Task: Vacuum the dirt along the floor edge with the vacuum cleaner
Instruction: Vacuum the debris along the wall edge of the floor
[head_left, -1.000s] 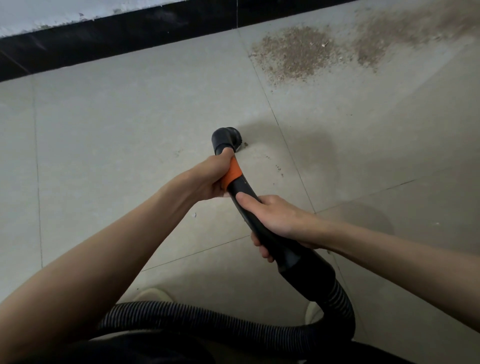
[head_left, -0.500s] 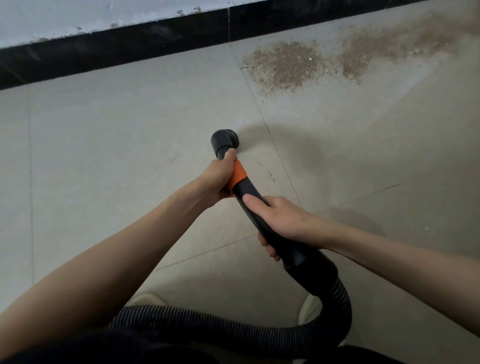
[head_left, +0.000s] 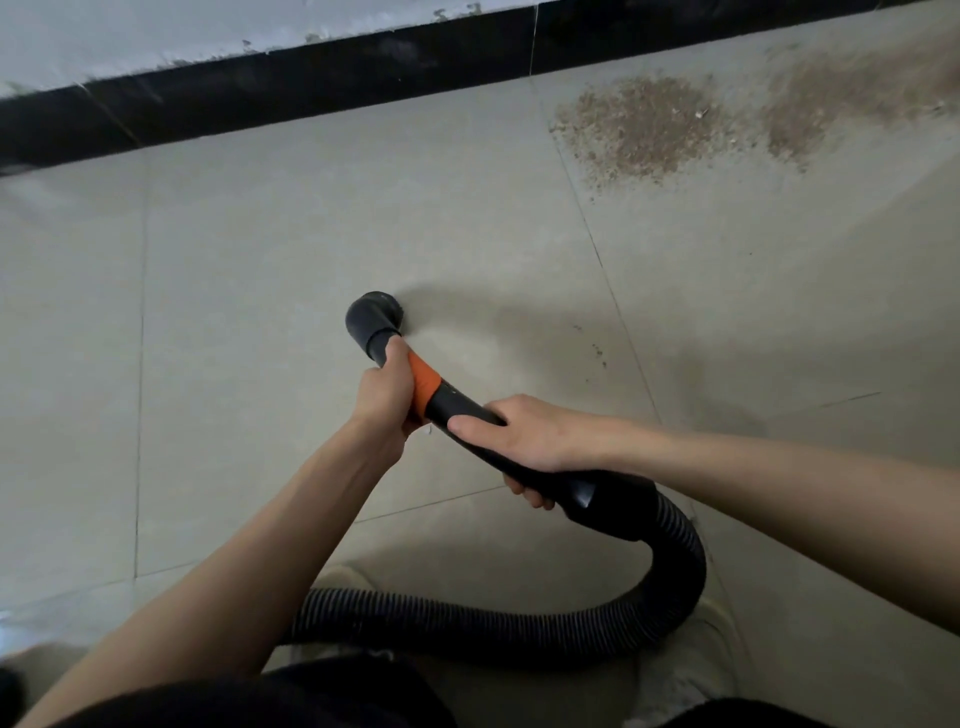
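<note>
The floor (head_left: 260, 322) is laid with large pale grey-beige tiles with thin grout lines, and it meets a white wall (head_left: 156, 36) along a black skirting strip (head_left: 311, 83) that runs slantwise across the top of the view. Brown, gritty dirt (head_left: 639, 124) lies in two loose patches on the tiles at upper right, close to the skirting, and a few stray specks (head_left: 597, 353) sit nearer the middle.

The vacuum cleaner's black nozzle (head_left: 375, 321) is down at the floor near the centre, well apart from the dirt patches, with a soft shadow spreading to its right. The left hand (head_left: 387, 395) has its fingers curled round the tube at the orange collar (head_left: 425, 387), just behind the nozzle. The right hand (head_left: 524, 436) wraps around the black handle (head_left: 519, 467) further back, thumb lying along its top. From there the ribbed hose (head_left: 519, 631) loops down and left across the bottom of the view, passing over the person's light-coloured shoes (head_left: 717, 639).
</note>
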